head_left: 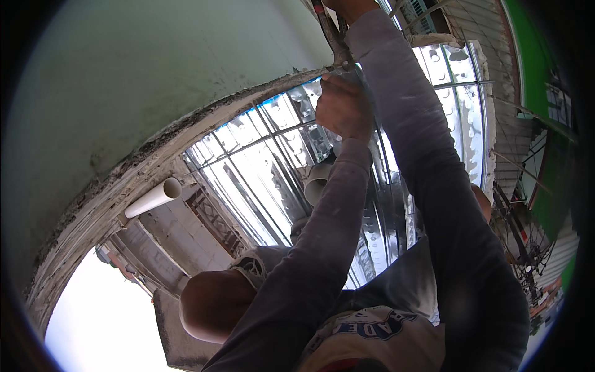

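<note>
My left hand point(344, 108) is closed beside the plastered wall edge, its knuckles toward the camera. Whatever its fingers hold, if anything, is hidden. Just above it, a bundle of dark cables point(332, 36) with a bit of red comes down along the pale green wall point(167, 68) to that edge. My right hand point(354, 7) reaches higher, next to the cables, and is mostly cut off by the top of the view. Its fingers do not show.
Below lie shiny corrugated metal sheets point(251, 170) crossed by thin bars. A white pipe point(155, 197) juts from the wall ledge at left, and a grey pipe's open end point(315, 185) shows beside my left forearm. Tangled wires point(525, 248) hang at right.
</note>
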{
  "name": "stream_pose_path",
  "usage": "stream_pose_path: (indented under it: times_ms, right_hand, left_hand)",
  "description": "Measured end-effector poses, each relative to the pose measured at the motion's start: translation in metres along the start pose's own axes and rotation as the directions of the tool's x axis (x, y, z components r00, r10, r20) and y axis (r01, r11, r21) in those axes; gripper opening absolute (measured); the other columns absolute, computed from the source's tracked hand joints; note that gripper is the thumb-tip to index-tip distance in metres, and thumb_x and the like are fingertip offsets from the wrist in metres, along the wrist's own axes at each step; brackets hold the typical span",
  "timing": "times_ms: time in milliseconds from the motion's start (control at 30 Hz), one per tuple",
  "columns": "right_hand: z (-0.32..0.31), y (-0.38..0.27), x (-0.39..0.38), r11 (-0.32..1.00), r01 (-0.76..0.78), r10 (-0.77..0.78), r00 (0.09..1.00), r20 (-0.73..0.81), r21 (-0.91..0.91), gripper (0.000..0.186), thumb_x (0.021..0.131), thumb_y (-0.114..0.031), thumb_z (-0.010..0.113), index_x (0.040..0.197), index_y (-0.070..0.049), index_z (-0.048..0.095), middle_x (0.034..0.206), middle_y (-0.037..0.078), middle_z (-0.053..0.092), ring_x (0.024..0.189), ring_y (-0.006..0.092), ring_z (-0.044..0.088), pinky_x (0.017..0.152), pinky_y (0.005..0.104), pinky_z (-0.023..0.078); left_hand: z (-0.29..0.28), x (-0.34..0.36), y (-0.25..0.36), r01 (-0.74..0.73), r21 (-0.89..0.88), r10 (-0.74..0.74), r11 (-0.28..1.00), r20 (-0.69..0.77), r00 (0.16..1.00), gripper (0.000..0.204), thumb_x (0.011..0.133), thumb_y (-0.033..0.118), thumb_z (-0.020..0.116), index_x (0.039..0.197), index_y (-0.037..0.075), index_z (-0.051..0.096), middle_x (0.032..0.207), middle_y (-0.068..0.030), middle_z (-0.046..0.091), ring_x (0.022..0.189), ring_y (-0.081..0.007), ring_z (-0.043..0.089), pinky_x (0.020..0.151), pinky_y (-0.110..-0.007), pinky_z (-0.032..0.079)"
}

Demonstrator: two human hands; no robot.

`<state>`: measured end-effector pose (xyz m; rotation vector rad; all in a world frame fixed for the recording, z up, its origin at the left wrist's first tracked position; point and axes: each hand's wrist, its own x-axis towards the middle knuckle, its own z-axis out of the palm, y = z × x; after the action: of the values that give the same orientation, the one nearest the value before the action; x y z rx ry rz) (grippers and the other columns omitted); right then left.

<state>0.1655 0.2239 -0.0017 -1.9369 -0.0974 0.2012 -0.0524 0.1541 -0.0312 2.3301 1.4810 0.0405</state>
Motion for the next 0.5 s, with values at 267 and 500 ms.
stream_pose_path:
  times_ms: [267, 500]
  right_hand:
    - [-0.021, -0.028, -0.023, 0.994, -0.026, 0.032, 0.998, -0.05, 0.107, 0.027, 0.073, -0.017, 0.078, 0.074, 0.009, 0.071, 0.069, 0.023, 0.07, 0.064, 0.0298, 0.072, 0.063, 0.0451, 0.056]
    - [-0.054, -0.056, -0.059, 0.968, 0.082, -0.057, 0.992, -0.111, 0.237, 0.027, 0.074, -0.017, 0.076, 0.081, 0.009, 0.073, 0.075, 0.023, 0.073, 0.069, 0.0293, 0.073, 0.065, 0.0422, 0.056]
  left_hand:
    - [-0.001, 0.0, -0.001, 0.005, -0.066, -0.006, 0.998, -0.016, 1.0, 0.053, 0.111, 0.033, 0.028, 0.097, 0.001, 0.068, 0.076, -0.0247, 0.073, 0.073, -0.0467, 0.072, 0.07, -0.056, 0.056]
    - [0.007, -0.005, -0.009, -0.089, -0.13, 0.072, 0.987, -0.131, 0.989, 0.049, 0.111, 0.03, 0.03, 0.098, 0.001, 0.067, 0.071, -0.0263, 0.07, 0.072, -0.0481, 0.071, 0.068, -0.057, 0.053]
